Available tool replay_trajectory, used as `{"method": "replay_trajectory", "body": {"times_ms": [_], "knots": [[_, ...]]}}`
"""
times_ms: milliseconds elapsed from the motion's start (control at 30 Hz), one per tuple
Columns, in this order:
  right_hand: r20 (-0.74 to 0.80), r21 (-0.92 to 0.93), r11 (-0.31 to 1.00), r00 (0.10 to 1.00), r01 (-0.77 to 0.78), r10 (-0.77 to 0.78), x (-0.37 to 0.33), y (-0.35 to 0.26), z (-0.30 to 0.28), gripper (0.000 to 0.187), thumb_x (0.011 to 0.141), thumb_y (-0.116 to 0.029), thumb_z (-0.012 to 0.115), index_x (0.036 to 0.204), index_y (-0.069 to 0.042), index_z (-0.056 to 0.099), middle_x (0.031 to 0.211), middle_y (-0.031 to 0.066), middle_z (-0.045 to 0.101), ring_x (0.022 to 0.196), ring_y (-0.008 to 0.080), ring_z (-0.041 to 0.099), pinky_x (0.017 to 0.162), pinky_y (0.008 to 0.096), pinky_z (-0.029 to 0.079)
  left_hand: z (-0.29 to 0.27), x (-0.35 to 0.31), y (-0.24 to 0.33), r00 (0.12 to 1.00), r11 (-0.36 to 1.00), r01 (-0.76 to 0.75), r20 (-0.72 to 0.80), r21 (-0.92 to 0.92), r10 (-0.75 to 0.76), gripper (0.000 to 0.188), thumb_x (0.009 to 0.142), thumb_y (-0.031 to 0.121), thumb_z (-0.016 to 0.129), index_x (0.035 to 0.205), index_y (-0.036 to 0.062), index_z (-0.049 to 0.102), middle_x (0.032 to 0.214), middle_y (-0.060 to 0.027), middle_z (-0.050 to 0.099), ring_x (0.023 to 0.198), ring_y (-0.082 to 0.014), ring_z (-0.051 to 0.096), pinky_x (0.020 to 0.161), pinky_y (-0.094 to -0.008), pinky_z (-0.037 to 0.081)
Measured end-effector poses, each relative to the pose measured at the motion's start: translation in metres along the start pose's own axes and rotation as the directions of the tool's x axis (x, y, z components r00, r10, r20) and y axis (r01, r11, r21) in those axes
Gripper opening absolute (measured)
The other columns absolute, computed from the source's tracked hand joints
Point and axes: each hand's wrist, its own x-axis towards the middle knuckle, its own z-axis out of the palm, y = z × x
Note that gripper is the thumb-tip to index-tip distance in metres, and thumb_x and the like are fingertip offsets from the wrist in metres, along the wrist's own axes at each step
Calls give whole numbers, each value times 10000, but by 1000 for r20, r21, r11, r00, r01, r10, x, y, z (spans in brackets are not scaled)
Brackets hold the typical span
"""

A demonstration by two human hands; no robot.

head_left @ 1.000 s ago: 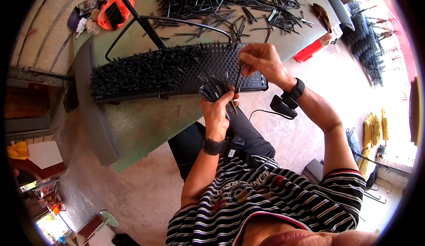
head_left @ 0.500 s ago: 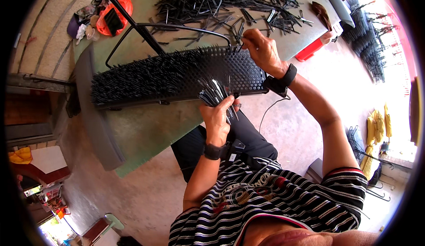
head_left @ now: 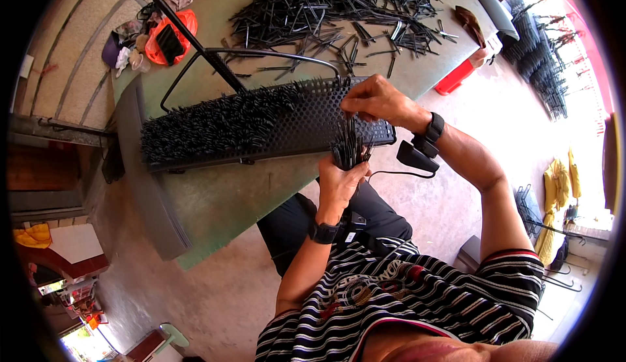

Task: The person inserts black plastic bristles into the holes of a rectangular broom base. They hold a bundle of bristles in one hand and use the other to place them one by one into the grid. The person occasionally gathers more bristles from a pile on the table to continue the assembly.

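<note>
1. Left hand [head_left: 340, 183], just below the frame's centre, is closed around a bundle of black strips [head_left: 349, 152]; a firm, uncrushing hold should let single strips slide free
2. Right hand [head_left: 381, 103], right of centre, has its fingertips drawn together by the bundle's top; I cannot tell whether they pinch a strip, so best to feel for just one
3. The bundle overlaps the lower edge of the holed board [head_left: 306, 124], mid-frame; level tips would likely ease picking
</note>
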Motion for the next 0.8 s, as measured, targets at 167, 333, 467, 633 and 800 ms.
{"method": "replay_trajectory", "body": {"times_ms": [167, 333, 467, 633, 800], "knots": [[-396, 132, 967, 906, 218, -150, 0, -3, -16, 169, 887, -106, 567, 914, 52, 620, 722, 76, 650, 564, 113, 622, 485, 217, 489, -3, -2, -4, 997, 995, 65, -34, -81, -68, 178, 736, -68, 666, 907, -41, 625, 726, -81, 639, 575, -167, 637, 478, -250, 486], [-587, -215, 903, 690, 372, -424, 12, 14, -25, 162, 889, -74, 555, 1007, 30, 515, 737, 114, 664, 626, 146, 667, 527, 235, 505, -4, -6, 0, 991, 994, 65, -111, -89, -75, 155, 731, -58, 662, 876, -31, 615, 728, -90, 640, 567, -182, 638, 482, -263, 498], [-567, -293, 899, 698, 326, -438, 18, 25, -26, 141, 887, -62, 551, 997, -3, 485, 742, 122, 664, 637, 147, 673, 533, 245, 497, -4, -6, 6, 989, 992, 37, -139, -121, -54, 150, 741, -41, 662, 880, -33, 604, 732, -86, 636, 580, -185, 636, 492, -269, 504], [-571, -286, 901, 697, 327, -434, 19, 25, -24, 125, 889, -58, 542, 989, -6, 488, 713, 115, 653, 626, 147, 669, 534, 254, 499, -2, -5, 9, 979, 983, -2, -199, -186, -35, 125, 741, -47, 654, 856, -46, 605, 730, -97, 636, 569, -173, 626, 476, -262, 486], [-553, -256, 914, 728, 314, -405, 19, 26, -21, 121, 886, -62, 543, 984, -9, 495, 720, 120, 657, 615, 136, 664, 532, 257, 502, -2, -3, 11, 968, 982, 3, -246, -188, -50, 131, 740, -49, 662, 859, -28, 611, 744, -90, 634, 569, -187, 629, 475, -287, 503]]}}
